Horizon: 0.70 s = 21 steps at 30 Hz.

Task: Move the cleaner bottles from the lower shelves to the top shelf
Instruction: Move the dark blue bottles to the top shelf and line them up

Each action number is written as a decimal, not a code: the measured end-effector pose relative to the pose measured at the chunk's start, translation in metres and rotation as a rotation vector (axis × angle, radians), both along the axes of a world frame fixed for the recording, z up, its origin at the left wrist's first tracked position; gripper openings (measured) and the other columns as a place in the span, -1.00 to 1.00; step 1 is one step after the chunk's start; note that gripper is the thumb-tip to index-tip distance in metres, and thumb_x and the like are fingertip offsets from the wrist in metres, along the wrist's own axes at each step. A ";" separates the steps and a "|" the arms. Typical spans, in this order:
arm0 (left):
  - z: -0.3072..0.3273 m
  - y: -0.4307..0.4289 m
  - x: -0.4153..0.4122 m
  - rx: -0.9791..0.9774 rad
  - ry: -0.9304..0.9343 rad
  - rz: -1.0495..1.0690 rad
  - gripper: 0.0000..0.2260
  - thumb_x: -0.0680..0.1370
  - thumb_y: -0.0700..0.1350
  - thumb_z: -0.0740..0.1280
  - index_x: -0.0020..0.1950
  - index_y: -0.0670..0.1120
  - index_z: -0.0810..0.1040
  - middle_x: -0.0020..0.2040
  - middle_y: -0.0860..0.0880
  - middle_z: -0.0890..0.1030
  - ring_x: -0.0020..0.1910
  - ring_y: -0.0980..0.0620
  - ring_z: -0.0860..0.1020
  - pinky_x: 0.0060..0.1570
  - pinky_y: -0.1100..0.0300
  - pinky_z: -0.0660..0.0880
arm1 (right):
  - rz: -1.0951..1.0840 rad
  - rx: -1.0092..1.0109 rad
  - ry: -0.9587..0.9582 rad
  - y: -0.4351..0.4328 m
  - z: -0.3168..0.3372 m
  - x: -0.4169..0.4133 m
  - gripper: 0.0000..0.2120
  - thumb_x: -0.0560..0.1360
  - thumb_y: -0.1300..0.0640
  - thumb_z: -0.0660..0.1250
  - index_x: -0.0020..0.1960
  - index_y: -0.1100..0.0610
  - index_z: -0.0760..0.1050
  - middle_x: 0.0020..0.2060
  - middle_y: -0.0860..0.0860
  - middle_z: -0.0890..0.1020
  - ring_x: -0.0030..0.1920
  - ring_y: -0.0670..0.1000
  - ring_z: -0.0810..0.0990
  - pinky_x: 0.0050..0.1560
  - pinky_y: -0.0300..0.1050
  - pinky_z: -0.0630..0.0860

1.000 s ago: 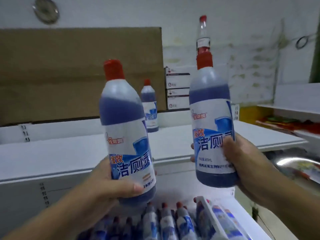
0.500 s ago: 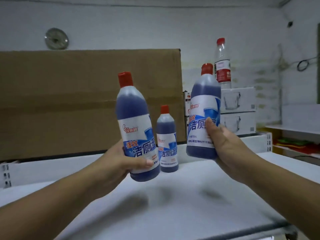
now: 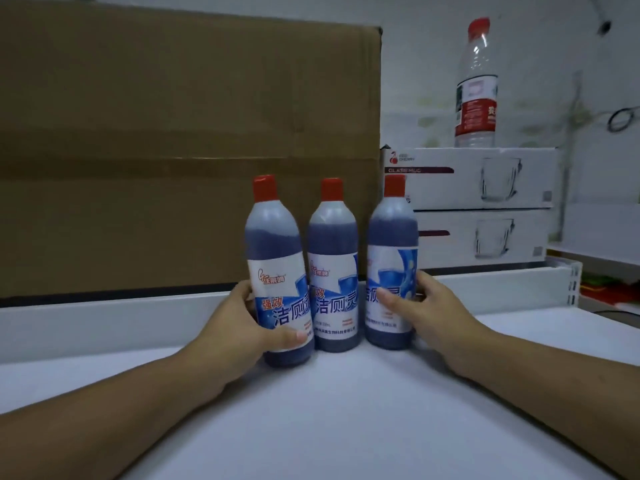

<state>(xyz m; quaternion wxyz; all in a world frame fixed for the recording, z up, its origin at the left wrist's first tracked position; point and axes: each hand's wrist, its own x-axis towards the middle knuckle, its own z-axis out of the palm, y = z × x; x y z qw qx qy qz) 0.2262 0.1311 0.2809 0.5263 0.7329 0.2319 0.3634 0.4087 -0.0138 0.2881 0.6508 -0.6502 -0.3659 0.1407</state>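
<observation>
- As I read the head cam, three cleaner bottles stand upright in a row on the top shelf (image 3: 346, 427), white surface, centre of frame.
- L bottle (image 3: 277, 271): red cap, blue liquid, white/blue label. Left hand (image 3: 239, 327) wrapped round its lower half, thumb across the label front, fingers behind. Base looks down on the shelf, can't confirm full contact.
- Mid bottle (image 3: 333, 268): standing free, no hand on it; touching or just beside the L bottle at its 9 o'clock.
- R bottle (image 3: 393, 265): at 3 o'clock of the mid one, small gap at the base. Right hand (image 3: 429, 317) clasps it, thumb on the label front, fingers round the far side.
- Both forearms come in from 7 and 5 o'clock, hands apart, one bottle each.
- Bkgd: big cardboard box (image 3: 173, 150) behind the row, 10 to 12 o'clock.
- At 2 o'clock, two stacked white mug boxes (image 3: 485, 209), clear water bottle (image 3: 476, 84) w/ red cap and red label upright on top.
- White wall behind.
</observation>
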 end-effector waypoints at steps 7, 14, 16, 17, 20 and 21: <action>-0.006 0.001 -0.005 0.226 0.158 0.042 -0.50 0.23 -0.17 0.60 0.05 0.14 0.47 -0.03 0.16 0.62 -0.08 0.21 0.59 -0.22 0.44 0.46 | 0.016 -0.101 -0.129 0.000 -0.006 0.006 -0.55 0.40 0.10 0.45 0.23 -0.05 0.39 0.05 -0.13 0.59 0.05 -0.10 0.58 -0.01 -0.20 0.56; -0.009 0.006 -0.009 0.254 0.203 0.187 -0.44 0.19 -0.15 0.62 0.08 0.08 0.45 -0.04 0.09 0.63 -0.09 0.08 0.63 -0.02 0.12 0.58 | 0.041 -0.285 -0.190 -0.009 -0.004 0.008 -0.39 0.40 0.31 0.44 0.32 0.02 0.26 0.12 -0.04 0.54 0.10 0.00 0.55 0.13 -0.09 0.52; -0.010 0.005 -0.007 0.282 0.232 0.201 -0.43 0.21 -0.12 0.62 0.11 0.06 0.44 -0.04 0.09 0.62 -0.09 0.10 0.62 -0.06 0.17 0.57 | 0.022 -0.320 -0.246 -0.008 -0.004 0.006 -0.38 0.43 0.25 0.43 0.37 0.01 0.22 0.14 -0.06 0.51 0.12 -0.01 0.53 0.15 -0.11 0.50; -0.010 0.004 -0.007 0.294 0.241 0.201 -0.43 0.22 -0.11 0.61 0.12 0.06 0.43 -0.03 0.09 0.61 -0.09 0.11 0.62 -0.08 0.19 0.56 | 0.019 -0.339 -0.277 -0.008 -0.003 0.004 -0.38 0.44 0.21 0.42 0.38 0.01 0.21 0.13 -0.08 0.49 0.12 -0.03 0.52 0.14 -0.14 0.49; -0.008 0.005 -0.007 0.353 0.287 0.206 -0.47 0.25 -0.06 0.59 0.10 0.06 0.41 -0.04 0.13 0.59 -0.11 0.15 0.59 -0.19 0.29 0.50 | 0.013 -0.386 -0.371 -0.011 -0.001 0.007 -0.39 0.45 0.12 0.41 0.39 -0.01 0.19 0.13 -0.11 0.47 0.10 -0.06 0.50 0.12 -0.17 0.49; -0.007 0.006 -0.007 0.384 0.315 0.213 -0.48 0.26 -0.04 0.59 0.09 0.06 0.40 -0.05 0.15 0.58 -0.12 0.17 0.58 -0.22 0.31 0.48 | 0.008 -0.396 -0.406 -0.012 -0.001 0.009 -0.39 0.44 0.10 0.42 0.39 -0.01 0.20 0.13 -0.10 0.48 0.10 -0.06 0.51 0.12 -0.16 0.49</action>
